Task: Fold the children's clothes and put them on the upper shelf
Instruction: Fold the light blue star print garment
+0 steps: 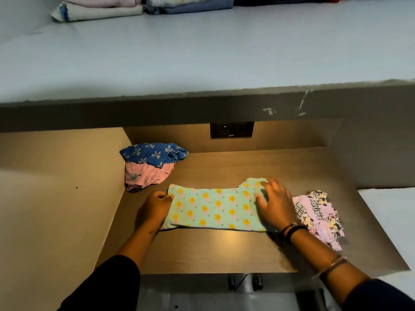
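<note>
Under the fingers point(260, 202) of the right hand lies a mint-green garment point(213, 209) printed with yellow stars on pink stems. Just right of those fingers sits a lilac cartoon-print garment point(318, 215). Well left of them, a blue garment point(153, 154) with pale bows lies on a pink garment point(143, 176). The bench point(213, 252) is tan woodgrain; the upper shelf point(202, 55) pale grey-blue.
</note>
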Motion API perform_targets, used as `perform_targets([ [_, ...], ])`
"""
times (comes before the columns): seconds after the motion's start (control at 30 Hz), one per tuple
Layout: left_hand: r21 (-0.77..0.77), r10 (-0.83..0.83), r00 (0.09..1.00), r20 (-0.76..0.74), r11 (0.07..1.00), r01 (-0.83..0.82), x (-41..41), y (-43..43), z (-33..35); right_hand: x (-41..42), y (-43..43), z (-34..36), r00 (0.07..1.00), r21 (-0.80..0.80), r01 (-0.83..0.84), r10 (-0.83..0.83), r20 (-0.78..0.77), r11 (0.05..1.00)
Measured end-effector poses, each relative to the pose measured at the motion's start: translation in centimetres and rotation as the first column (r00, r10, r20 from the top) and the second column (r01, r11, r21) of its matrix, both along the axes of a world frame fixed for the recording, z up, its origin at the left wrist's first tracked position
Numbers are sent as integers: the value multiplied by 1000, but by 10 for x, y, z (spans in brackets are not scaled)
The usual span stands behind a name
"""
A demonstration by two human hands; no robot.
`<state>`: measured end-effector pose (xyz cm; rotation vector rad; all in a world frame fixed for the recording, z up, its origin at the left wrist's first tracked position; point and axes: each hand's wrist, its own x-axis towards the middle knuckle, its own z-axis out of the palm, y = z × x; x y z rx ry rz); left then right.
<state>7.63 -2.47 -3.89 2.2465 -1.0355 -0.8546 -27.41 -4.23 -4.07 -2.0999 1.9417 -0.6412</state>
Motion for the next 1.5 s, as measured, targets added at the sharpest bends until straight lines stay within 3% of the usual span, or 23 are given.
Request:
perform_targets([
  [0.07,2,-10,986,166,1000,10,-5,2,-1,10,12,-12,980,83,-126,137,-146,989],
  [0.13,38,-44,972,233,999,36,-10,3,0,15,17,-23,956,219,-215,251,-155,952],
  [0.23,120,-37,997,64,992,29,-11,0,3,14,16,-27,928,301,-251,317,-196,920],
  [0.37,165,8,997,-78,986,5,-9,-3,12,28,19,-18,941,257,-229,281,-188,939],
  [0.5,77,-21,989,-144,996,32,-15,-1,21,79,44,-5,890,133,-413,431,-152,901],
  [0.6,70,-21,961,-276,997,42,-14,-2,18,129,61,-3,816,149,-535,554,-162,832],
  [0.73,113,40,922,-385,994,4,-8,-3,15,181,69,-1,787,175,-569,594,-166,803],
  [0.87,118,74,884,-463,993,-21,-6,-1,15,209,71,-3,841,178,-475,504,-197,862],
  [1.03,197,150,783,-603,980,-37,-5,-5,22,228,69,1,922,72,-347,354,-156,935],
  [1.17,50,89,846,-525,996,-74,-5,-4,29,233,60,14,956,67,-291,293,-19,954],
  [1.27,-118,-7,895,-447,992,-51,-17,-9,36,232,56,26,967,129,-179,151,206,975],
  [1.4,-293,-189,927,-323,952,92,-49,-18,52,216,57,33,861,265,-5,-131,492,964],
  [1.5,-368,-386,898,-212,883,292,-79,-19,56,192,63,30,697,348,65,-293,655,935],
])
